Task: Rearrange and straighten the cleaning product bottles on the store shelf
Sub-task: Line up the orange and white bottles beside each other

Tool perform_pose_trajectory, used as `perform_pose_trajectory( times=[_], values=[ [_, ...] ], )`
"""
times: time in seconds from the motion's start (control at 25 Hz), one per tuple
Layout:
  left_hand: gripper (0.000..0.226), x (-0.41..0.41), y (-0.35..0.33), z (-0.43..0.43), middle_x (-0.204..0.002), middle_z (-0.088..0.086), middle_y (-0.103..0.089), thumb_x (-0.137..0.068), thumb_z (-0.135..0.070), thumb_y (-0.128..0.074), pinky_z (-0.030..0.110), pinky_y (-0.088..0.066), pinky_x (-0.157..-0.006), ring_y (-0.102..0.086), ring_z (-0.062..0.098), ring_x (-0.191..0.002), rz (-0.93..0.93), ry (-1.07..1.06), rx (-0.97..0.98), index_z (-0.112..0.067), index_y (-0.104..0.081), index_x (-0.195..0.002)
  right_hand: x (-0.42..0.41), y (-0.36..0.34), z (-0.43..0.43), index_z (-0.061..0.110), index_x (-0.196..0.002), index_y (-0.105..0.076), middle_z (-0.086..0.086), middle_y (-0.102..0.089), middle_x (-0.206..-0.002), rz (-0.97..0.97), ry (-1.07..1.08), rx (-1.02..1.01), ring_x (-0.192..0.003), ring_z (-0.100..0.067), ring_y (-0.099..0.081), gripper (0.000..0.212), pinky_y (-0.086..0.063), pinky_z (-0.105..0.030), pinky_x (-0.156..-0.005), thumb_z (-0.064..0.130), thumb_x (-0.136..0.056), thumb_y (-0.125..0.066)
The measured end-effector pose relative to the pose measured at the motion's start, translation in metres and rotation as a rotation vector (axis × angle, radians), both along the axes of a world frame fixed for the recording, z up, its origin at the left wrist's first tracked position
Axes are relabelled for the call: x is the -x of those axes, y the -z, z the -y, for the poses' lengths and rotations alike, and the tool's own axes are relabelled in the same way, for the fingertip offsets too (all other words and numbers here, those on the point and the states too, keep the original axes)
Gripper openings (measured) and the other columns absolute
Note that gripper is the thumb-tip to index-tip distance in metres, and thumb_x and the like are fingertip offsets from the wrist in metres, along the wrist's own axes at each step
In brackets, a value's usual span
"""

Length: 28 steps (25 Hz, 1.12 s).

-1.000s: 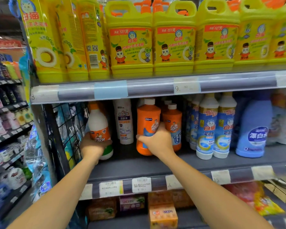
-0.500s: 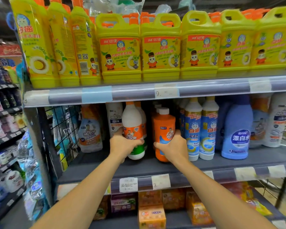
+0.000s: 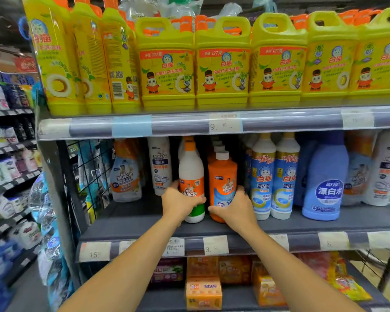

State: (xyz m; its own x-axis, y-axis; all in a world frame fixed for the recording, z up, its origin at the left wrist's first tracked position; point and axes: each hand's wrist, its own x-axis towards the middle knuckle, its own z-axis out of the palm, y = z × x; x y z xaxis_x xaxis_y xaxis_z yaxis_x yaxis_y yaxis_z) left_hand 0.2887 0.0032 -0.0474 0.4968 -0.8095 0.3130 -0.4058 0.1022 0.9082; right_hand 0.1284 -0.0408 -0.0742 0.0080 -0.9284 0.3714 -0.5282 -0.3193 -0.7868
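At centre frame, on the middle shelf [image 3: 144, 224], the left hand [image 3: 180, 204] is wrapped around the lower body of a white bottle [image 3: 191, 176], and the right hand [image 3: 234, 208] cups the base of an orange bottle [image 3: 222, 174]. The two bottles stand upright, just beside each other, labels facing out.

Progress, as judged: this pair looks nearly squared up at the shelf front. More orange bottles [image 3: 216, 146] queue behind. Left of the hands, a spray refill pouch [image 3: 125, 176] and a tall white bottle [image 3: 160, 165] sit further back with bare shelf in front; these likely remain to be pulled forward. To the right, two blue-label bottles [image 3: 275, 176] and a blue bleach bottle [image 3: 324, 183] already stand in line.

Contents: all bottles capped; fill levels not visible through opaque walls.
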Motion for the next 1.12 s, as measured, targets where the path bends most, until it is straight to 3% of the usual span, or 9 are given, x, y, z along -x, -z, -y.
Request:
perform_pose_trajectory(
  times=[0.12, 0.32, 0.44, 0.64, 0.76, 0.96, 1.12],
  values=[
    [0.069, 0.003, 0.007, -0.001, -0.097, 0.000, -0.068, -0.049, -0.026, -0.091, 0.030, -0.054, -0.077, -0.065, 0.016, -0.087, 0.070, -0.015, 0.007, -0.016, -0.061, -0.110, 0.013, 0.005, 0.003, 0.021, -0.109, -0.043, -0.004, -0.065, -0.115, -0.007, -0.123, -0.072, -0.097, -0.018, -0.063, 0.077, -0.048, -0.026, -0.077, 0.041, -0.051, -0.089],
    [0.075, -0.007, 0.024, -0.005, -0.099, -0.003, -0.071, -0.041, -0.023, -0.092, 0.033, -0.057, -0.079, -0.068, 0.016, -0.091, 0.098, 0.095, -0.089, -0.024, -0.057, -0.108, 0.019, 0.009, 0.001, 0.020, -0.111, -0.047, 0.001, -0.067, -0.113, -0.029, -0.144, -0.103, -0.091, -0.011, -0.062, 0.077, -0.053, -0.029, -0.080, 0.046, -0.051, -0.088],
    [0.077, -0.009, 0.026, -0.004, -0.098, -0.005, -0.070, -0.040, -0.025, -0.094, 0.026, -0.054, -0.074, -0.068, 0.013, -0.090, 0.101, 0.108, -0.084, -0.024, -0.058, -0.108, 0.016, 0.010, -0.002, 0.019, -0.107, -0.048, 0.000, -0.068, -0.111, -0.035, -0.089, -0.069, -0.093, -0.014, -0.064, 0.073, -0.052, -0.028, -0.075, 0.046, -0.052, -0.087],
    [0.078, -0.006, 0.027, -0.004, -0.097, -0.008, -0.068, -0.042, -0.029, -0.094, 0.017, -0.048, -0.069, -0.064, 0.005, -0.085, 0.145, 0.101, -0.067, -0.023, -0.058, -0.111, 0.014, 0.012, -0.006, 0.016, -0.111, -0.050, -0.004, -0.068, -0.112, -0.072, -0.039, -0.050, -0.098, -0.021, -0.066, 0.074, -0.056, -0.037, -0.079, 0.047, -0.054, -0.085],
    [0.075, -0.006, 0.028, -0.002, -0.097, -0.008, -0.068, -0.043, -0.029, -0.093, 0.016, -0.048, -0.068, -0.064, 0.003, -0.084, 0.145, 0.104, -0.077, -0.026, -0.057, -0.108, 0.015, 0.010, -0.007, 0.017, -0.112, -0.050, -0.002, -0.068, -0.111, -0.088, -0.045, -0.072, -0.098, -0.020, -0.066, 0.075, -0.056, -0.035, -0.077, 0.053, -0.054, -0.082],
    [0.071, 0.001, 0.025, -0.008, -0.106, 0.002, -0.069, -0.052, -0.030, -0.088, 0.030, -0.053, -0.076, -0.066, 0.018, -0.092, 0.198, 0.103, -0.134, -0.017, -0.056, -0.113, 0.017, 0.002, -0.013, 0.015, -0.118, -0.048, -0.003, -0.066, -0.117, -0.136, -0.095, -0.114, -0.103, -0.021, -0.064, 0.078, -0.052, -0.032, -0.080, 0.053, -0.058, -0.081],
    [0.065, 0.010, 0.009, -0.024, -0.117, 0.010, -0.066, -0.064, -0.033, -0.082, 0.034, -0.052, -0.083, -0.063, 0.027, -0.104, 0.374, 0.098, -0.400, -0.010, -0.055, -0.119, 0.029, -0.015, -0.022, 0.006, -0.122, -0.044, -0.013, -0.060, -0.126, -0.278, -0.182, -0.127, -0.112, -0.028, -0.059, 0.072, -0.048, -0.030, -0.083, 0.039, -0.070, -0.081]
  ],
)
